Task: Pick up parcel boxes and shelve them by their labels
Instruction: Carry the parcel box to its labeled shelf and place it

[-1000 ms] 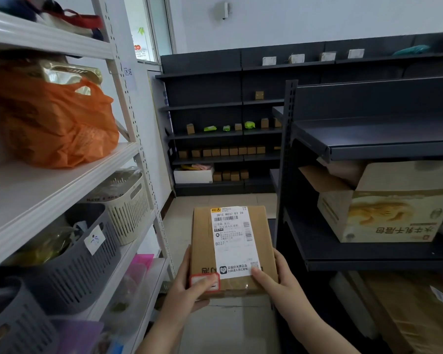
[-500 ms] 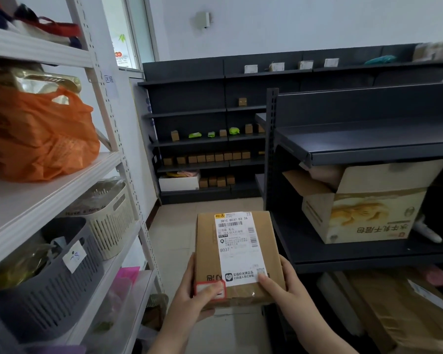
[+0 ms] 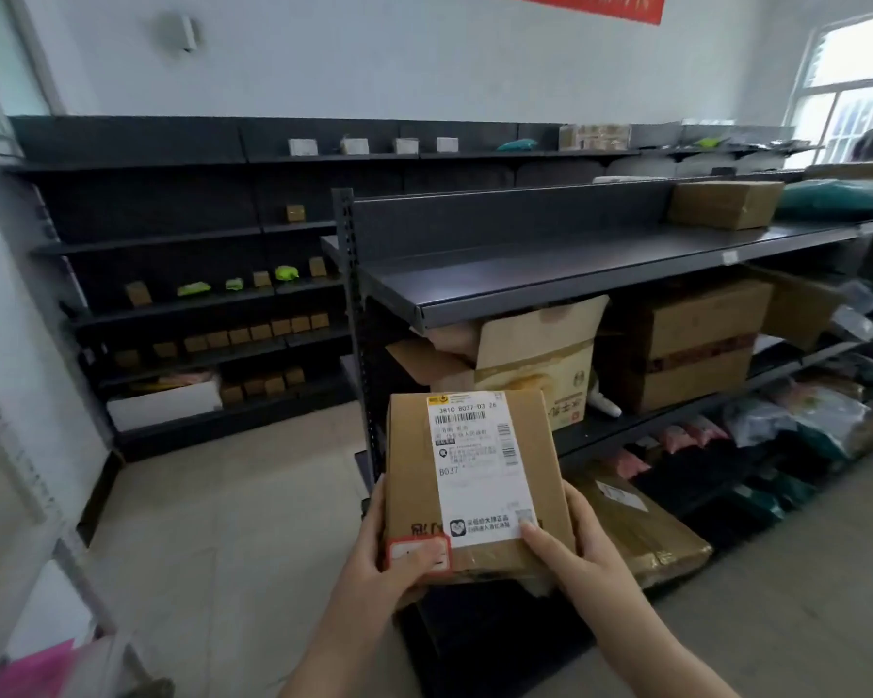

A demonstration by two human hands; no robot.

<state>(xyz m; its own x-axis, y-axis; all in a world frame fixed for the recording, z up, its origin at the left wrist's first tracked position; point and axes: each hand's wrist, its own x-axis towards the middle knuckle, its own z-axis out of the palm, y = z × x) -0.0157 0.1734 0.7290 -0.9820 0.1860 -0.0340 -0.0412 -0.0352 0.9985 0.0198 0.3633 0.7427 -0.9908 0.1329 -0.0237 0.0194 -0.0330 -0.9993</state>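
A person stands in the aisle with a flat brown parcel box (image 3: 475,486) held up in front of them, label side facing up. The left hand (image 3: 399,551) grips the box at its near left corner, thumb pressed down on a small red-bordered sticker (image 3: 418,553), fingers wrapped under the left edge. The right hand (image 3: 583,551) clasps the near right corner, thumb lying across the bottom of the white shipping label (image 3: 475,463) and fingers curled around the side. The label reads B037. The box sits between the two hands, tilted slightly away, just in front of the end of a dark metal shelf (image 3: 575,267). Under that shelf's bare top level stand larger cardboard cartons (image 3: 696,345). Small boxes line the black wall shelving (image 3: 172,234) farther back.
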